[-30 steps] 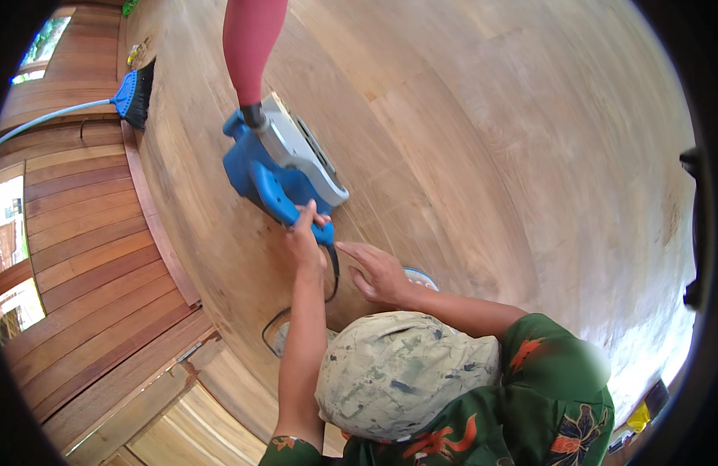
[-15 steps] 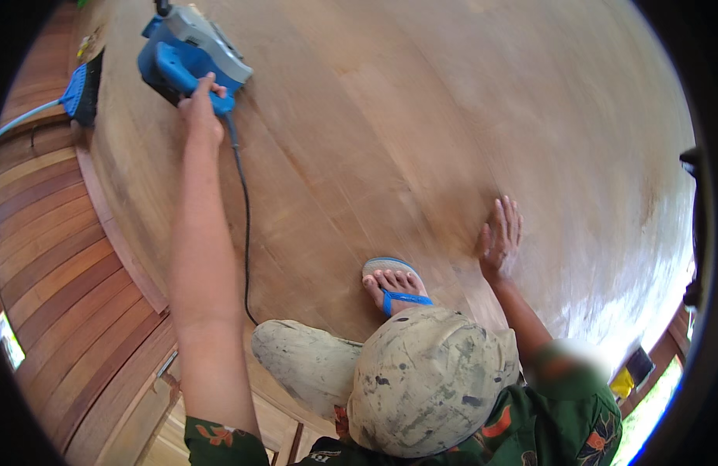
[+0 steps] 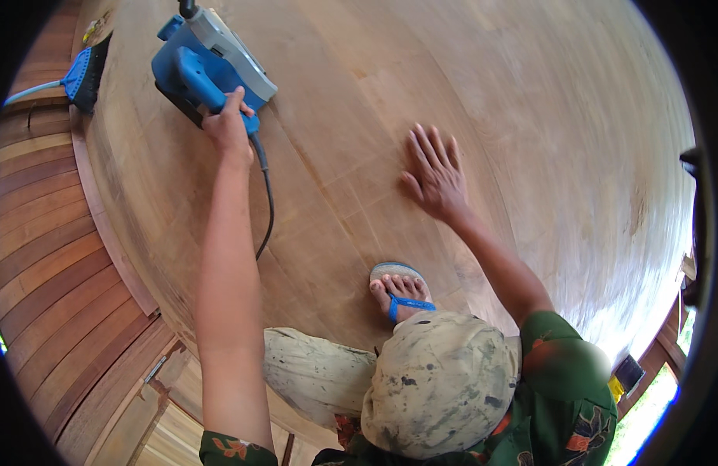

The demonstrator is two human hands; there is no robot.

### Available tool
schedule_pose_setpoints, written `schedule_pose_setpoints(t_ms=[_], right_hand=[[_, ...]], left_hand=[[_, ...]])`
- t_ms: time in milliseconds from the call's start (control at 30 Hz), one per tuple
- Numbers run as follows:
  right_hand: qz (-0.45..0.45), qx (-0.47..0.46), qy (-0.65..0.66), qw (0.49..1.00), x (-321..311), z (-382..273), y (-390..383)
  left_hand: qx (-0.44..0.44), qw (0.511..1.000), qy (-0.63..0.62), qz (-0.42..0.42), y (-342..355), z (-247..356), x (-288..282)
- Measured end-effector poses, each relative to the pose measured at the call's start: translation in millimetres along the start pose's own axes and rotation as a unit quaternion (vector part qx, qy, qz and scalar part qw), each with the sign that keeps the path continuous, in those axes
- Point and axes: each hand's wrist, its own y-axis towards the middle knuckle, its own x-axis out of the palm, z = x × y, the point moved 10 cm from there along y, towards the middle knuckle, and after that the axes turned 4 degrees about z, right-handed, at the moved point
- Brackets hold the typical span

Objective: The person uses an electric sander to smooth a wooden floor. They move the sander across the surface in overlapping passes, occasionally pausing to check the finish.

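Observation:
My left hand [image 3: 229, 130] is wrapped round the rear handle of a blue and grey belt sander [image 3: 213, 66]. The sander rests on a broad wooden surface [image 3: 359, 101] at the far left, and its dark cord [image 3: 269, 194] trails back toward me. Out in front of me, my right hand [image 3: 437, 177] lies with fingers spread over the wood, palm down, holding nothing. Whether its palm presses on the wood I cannot tell.
My foot in a blue-strapped flip-flop [image 3: 398, 283] stands on the wood, beside a bent knee in paint-stained cloth [image 3: 316, 365]. A blue broom head [image 3: 81, 76] lies at the left edge, beside reddish planks [image 3: 56, 256]. Something yellow and black [image 3: 625, 378] stands at lower right.
My right hand has swept left and farther forward across the wood. My left hand and the belt sander have shifted a little right and nearer.

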Motion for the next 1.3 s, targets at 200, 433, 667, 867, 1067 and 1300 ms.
schedule_pose_setpoints(t_ms=[200, 433, 667, 867, 1067, 1300], right_hand=[[0.037, -0.067, -0.008, 0.997, 22.1, -29.4, 142.0], [0.035, -0.074, -0.001, 0.997, 39.6, -7.3, 188.7], [0.052, -0.059, 0.015, 0.997, 32.9, 70.5, 127.8], [0.111, 0.163, -0.065, 0.978, 5.0, 233.7, -5.6], [0.075, 0.288, -0.133, 0.945, 21.0, 281.8, -46.4], [0.113, 0.296, -0.108, 0.942, 34.1, 238.4, 4.0]], left_hand=[[-0.022, 1.0, -0.006, 0.0, -34.7, -27.6, 2.6], [-0.037, 0.999, 0.01, 0.014, -60.4, -51.7, 19.5], [-0.001, 1.0, -0.005, 0.026, -51.9, -75.9, 33.5], [-0.006, 0.999, -0.003, 0.044, -19.0, -94.7, 28.2], [-0.026, 0.999, 0.019, 0.017, -14.5, -103.9, -11.0], [-0.044, 0.999, -0.016, -0.016, -23.5, -113.4, -34.6]])
